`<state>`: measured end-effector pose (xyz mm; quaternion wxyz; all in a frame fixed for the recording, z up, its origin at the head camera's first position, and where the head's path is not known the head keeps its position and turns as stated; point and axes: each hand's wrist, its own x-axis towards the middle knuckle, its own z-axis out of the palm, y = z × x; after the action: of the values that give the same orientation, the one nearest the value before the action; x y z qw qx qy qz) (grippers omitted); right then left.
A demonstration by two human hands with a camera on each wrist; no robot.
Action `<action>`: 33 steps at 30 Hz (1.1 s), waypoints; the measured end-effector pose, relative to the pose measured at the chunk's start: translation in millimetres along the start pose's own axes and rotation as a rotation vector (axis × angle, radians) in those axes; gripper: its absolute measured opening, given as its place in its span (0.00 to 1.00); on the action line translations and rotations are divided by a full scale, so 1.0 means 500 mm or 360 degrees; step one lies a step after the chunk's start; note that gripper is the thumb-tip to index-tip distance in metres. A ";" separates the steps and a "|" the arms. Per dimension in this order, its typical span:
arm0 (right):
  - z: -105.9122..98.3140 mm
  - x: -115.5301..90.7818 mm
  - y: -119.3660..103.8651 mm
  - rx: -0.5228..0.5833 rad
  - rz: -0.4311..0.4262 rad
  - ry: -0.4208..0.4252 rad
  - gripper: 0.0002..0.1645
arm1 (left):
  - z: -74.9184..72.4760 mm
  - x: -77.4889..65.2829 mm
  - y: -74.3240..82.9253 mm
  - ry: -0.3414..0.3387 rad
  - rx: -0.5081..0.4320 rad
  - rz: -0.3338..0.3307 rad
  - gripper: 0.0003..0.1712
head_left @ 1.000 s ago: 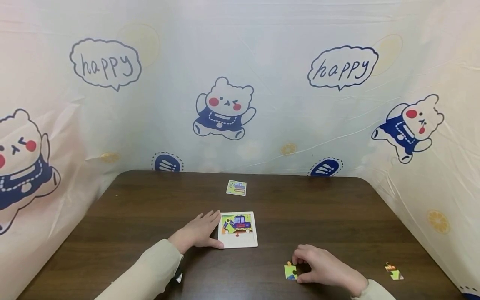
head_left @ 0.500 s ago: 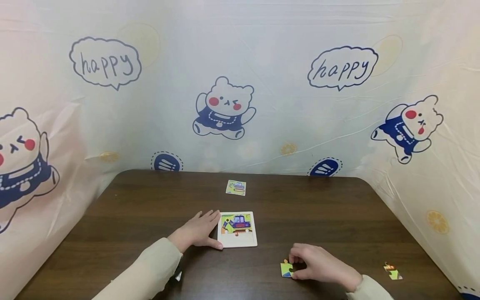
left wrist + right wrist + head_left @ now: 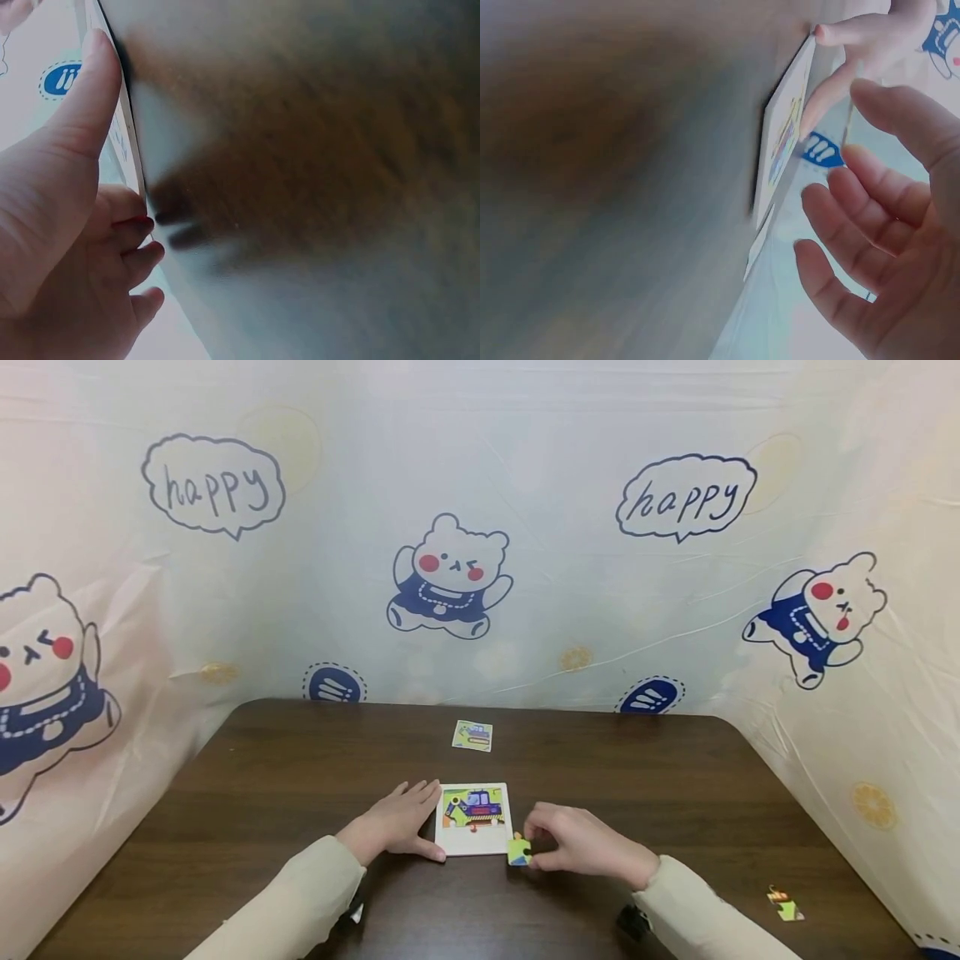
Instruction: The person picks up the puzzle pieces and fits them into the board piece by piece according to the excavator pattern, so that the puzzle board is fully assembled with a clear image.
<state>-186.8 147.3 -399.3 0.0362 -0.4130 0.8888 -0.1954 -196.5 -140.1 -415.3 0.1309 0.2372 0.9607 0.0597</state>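
A white puzzle tray (image 3: 476, 843) lies in the middle of the table, its upper part filled with joined pieces picturing a purple digger (image 3: 480, 808). The fingertips and thumb of my left hand (image 3: 397, 822) rest against the tray's left edge, fingers fairly straight. At the tray's lower right corner, my right hand (image 3: 585, 843) pinches a green and blue puzzle piece (image 3: 519, 850) between thumb and index finger. The right wrist view shows that piece (image 3: 848, 124) almost edge-on, with the other fingers loosely bent. Whether it touches the tray, I cannot tell.
Beyond the tray lies a small square card (image 3: 472, 736) with a similar digger picture. Loose puzzle pieces (image 3: 786, 903) in green and orange lie on the right of the dark wooden table (image 3: 337, 747). A printed curtain (image 3: 562, 568) hangs around the table's back and sides.
My right hand has carried the green and blue puzzle piece left and away from me, from the right-hand table area to the tray's corner. My left hand and the tray look unmoved.
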 end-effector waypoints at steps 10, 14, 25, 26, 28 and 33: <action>0.038 0.121 -0.032 -0.0112 -0.0056 0.0041 0.10 | 0.001 0.002 -0.001 0.0019 -0.0014 0.0007 0.59; 0.056 0.151 -0.036 -0.0138 -0.0068 0.0057 0.09 | -0.001 0.001 0.000 0.0039 -0.0011 0.0030 0.59; 0.090 0.184 -0.037 -0.0252 -0.0155 -0.0028 0.07 | -0.002 -0.001 0.002 0.0052 -0.0023 0.0048 0.58; 0.090 0.184 -0.038 -0.0251 -0.0174 -0.0023 0.07 | -0.002 -0.001 0.002 0.0053 -0.0021 0.0049 0.58; 0.089 0.183 -0.040 -0.0260 -0.0215 -0.0016 0.07 | -0.002 -0.001 0.001 0.0054 -0.0007 0.0048 0.59; 0.090 0.183 -0.043 -0.0322 -0.0292 -0.0024 0.09 | 0.002 0.002 -0.001 0.0045 0.0003 0.0037 0.59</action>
<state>-221.3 52.0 -423.7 -0.0169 -0.4955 0.8622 -0.1043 -197.5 -140.2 -416.7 0.1164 0.2477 0.9597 0.0637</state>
